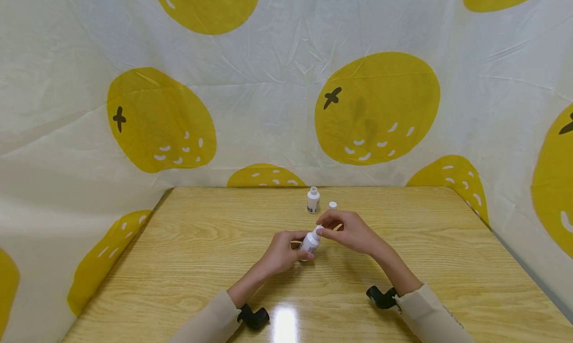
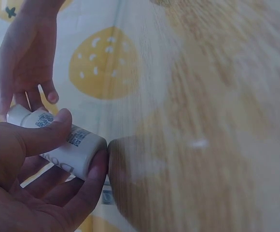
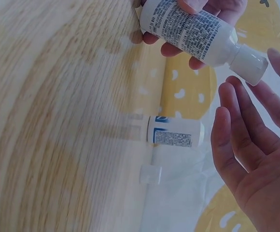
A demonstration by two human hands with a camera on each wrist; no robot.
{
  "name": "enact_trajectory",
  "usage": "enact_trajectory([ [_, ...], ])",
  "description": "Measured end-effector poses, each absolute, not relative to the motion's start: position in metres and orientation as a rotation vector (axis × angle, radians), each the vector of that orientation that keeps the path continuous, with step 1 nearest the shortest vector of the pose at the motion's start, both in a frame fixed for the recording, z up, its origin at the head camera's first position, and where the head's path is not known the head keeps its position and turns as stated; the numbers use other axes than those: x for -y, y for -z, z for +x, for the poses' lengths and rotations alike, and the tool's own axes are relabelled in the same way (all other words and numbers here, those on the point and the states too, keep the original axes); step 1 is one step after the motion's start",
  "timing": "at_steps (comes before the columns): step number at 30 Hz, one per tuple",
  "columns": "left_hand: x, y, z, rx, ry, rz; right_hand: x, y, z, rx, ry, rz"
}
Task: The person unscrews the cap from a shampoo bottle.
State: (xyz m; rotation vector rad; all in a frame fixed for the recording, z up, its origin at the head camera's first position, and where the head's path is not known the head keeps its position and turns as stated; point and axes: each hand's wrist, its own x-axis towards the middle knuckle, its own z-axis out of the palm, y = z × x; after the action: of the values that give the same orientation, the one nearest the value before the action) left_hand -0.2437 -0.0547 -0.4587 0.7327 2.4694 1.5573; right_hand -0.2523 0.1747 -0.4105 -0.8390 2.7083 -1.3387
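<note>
A white bottle (image 1: pixel 309 244) with printed text and a white cap (image 3: pixel 248 65) is held tilted above the table. My left hand (image 1: pixel 283 252) grips its body, thumb (image 2: pixel 53 133) across the label and fingers round the other side. At the top, my right hand (image 1: pixel 351 230) has thumb and fingertips around the cap; the right wrist view shows the fingers only lightly bent there. Behind the hands stands a second white bottle (image 1: pixel 313 201), upright, its threaded neck bare. Beside it on the table is a loose white cap (image 3: pixel 151 174), partly hidden by my right hand in the head view.
The light wood table (image 1: pixel 215 218) reaches back to a white curtain (image 1: pixel 268 114) printed with yellow fruit. The curtain also hangs along both sides. Black wrist cameras sit on both cuffs, close above the table.
</note>
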Motion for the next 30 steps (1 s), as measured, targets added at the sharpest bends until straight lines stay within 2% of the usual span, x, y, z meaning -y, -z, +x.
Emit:
enact_trajectory([
  [30,0.0543,0.4612,-0.2451,-2.481,-1.549,0.737,-0.1749,0.4108,-0.2519,-2.688,1.327,-0.885],
])
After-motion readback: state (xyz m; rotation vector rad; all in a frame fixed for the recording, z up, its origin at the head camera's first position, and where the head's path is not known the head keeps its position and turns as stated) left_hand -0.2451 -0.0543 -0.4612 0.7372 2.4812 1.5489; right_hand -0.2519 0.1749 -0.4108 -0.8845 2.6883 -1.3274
